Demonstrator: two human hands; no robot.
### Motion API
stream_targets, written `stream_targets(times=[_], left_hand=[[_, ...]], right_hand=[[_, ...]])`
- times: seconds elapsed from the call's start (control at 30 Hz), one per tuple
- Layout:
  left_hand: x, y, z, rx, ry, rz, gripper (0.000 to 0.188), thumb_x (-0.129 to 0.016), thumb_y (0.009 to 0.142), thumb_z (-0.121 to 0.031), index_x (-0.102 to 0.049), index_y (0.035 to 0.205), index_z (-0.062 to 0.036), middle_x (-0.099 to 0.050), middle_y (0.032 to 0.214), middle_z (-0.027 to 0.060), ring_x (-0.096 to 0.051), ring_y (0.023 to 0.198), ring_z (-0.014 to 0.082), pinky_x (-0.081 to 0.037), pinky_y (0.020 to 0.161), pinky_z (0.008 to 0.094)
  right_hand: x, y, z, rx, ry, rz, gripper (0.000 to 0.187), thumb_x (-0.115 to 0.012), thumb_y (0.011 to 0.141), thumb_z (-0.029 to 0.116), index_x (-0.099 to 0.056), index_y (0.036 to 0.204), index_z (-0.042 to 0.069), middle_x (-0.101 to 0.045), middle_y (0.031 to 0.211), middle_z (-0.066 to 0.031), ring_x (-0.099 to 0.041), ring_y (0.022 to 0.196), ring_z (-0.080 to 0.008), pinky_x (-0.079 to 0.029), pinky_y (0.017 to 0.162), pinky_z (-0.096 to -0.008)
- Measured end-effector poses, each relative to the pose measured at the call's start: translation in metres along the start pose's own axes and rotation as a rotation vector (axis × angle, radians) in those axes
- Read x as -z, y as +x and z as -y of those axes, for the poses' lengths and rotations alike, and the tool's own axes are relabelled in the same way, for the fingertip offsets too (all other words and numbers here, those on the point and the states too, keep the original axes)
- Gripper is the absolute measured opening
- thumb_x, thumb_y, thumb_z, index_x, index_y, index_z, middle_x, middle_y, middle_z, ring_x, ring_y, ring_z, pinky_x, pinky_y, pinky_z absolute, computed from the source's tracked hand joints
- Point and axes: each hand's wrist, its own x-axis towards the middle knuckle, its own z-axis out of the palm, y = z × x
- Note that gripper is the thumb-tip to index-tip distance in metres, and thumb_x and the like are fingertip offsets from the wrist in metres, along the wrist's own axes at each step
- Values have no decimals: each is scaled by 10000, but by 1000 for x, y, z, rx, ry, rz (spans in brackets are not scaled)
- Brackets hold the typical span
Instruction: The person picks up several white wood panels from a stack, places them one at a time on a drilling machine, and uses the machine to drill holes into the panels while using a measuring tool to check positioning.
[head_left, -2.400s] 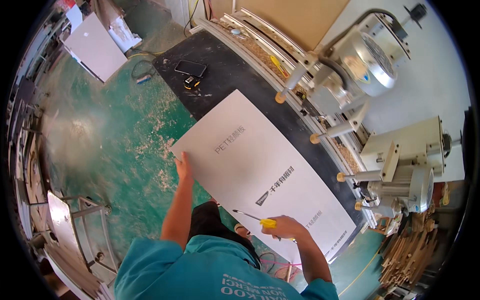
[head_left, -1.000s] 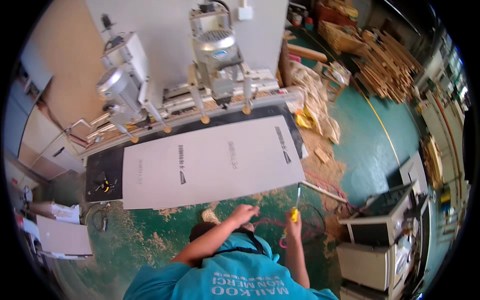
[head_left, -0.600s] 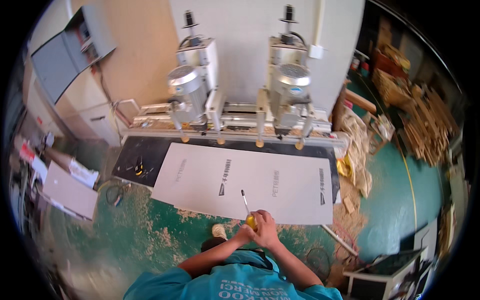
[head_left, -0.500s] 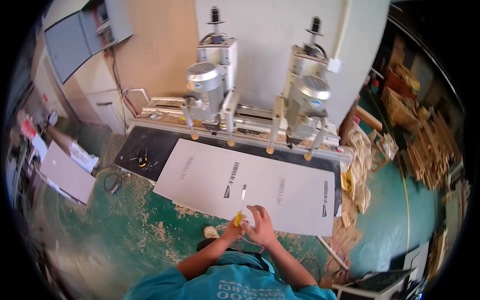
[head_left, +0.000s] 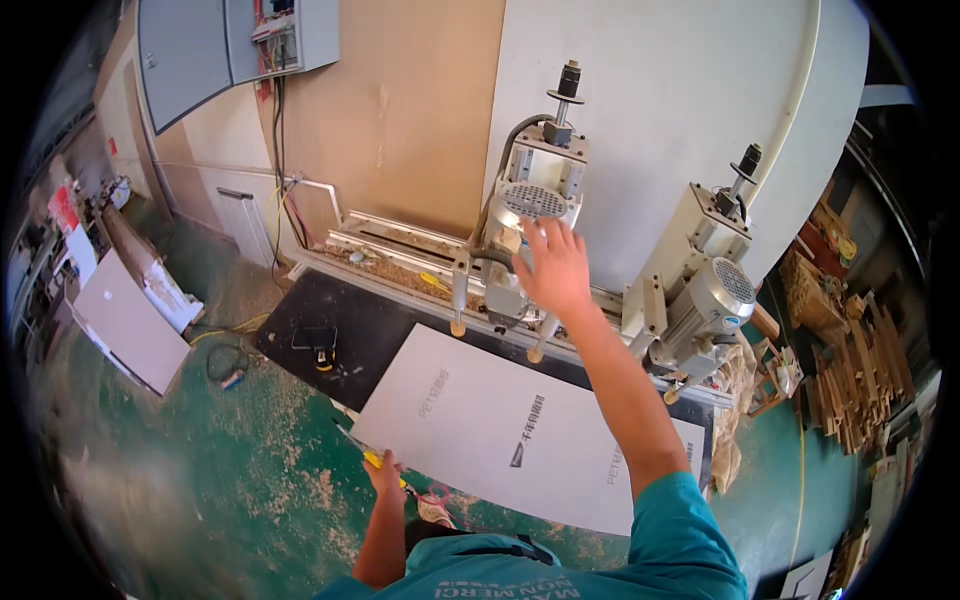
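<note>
My left hand [head_left: 386, 476] is closed around the yellow handle of a screwdriver [head_left: 373, 459], low by the near left edge of a white board. Its thin shaft points away to the upper left. My right hand [head_left: 556, 268] is stretched out over the left drilling head's motor [head_left: 532, 202], fingers spread and nothing in them. Whether the fingertips touch the motor cannot be made out; the hand hides part of it. The white board [head_left: 470, 400], with printed marks, lies on the black machine table [head_left: 375, 300] beneath the drilling heads.
A second drilling head [head_left: 705, 300] stands to the right on the same rail. A small black-and-yellow tool [head_left: 323, 360] lies on the table's left part. Sawdust covers the green floor [head_left: 270, 470]. Wood strips [head_left: 860, 380] are piled at the right; an electrical cabinet [head_left: 190, 55] hangs upper left.
My hands have parted: the right rose and reached forward to the left motor, while the left moved leftward with the screwdriver. The view has swung to the left.
</note>
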Motion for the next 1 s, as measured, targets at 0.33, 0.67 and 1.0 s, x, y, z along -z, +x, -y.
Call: stream_targets(times=[0.33,0.67,1.0], left_hand=[[-27,37,1,-223,422,-353,595,-700,888,-175,-357,1349,-20,-596,1171,223,-647,933,361,-554,853,462],[-47,23,19,77,234,-173,485,-744,786,-120,-537,1183,66,-620,1109,188,-650,929,311,-573,763,433],[97,6,-18,61,607,9,386,-687,913,-380,-538,1064,-58,-581,712,40,-534,538,138,-444,490,280]], right_hand=[[-41,20,-13,173,-170,-18,90,-643,651,133,-655,738,111,-633,783,-48,-620,819,-251,-473,803,-430],[-82,-394,-61,-1042,522,329,284,-546,972,253,-593,1163,47,-678,1016,-198,-640,934,-423,-507,821,-478],[28,-625,-255,-1516,-167,154,202,-615,895,271,-700,953,97,-657,958,-155,-618,914,-373,-477,842,-472]])
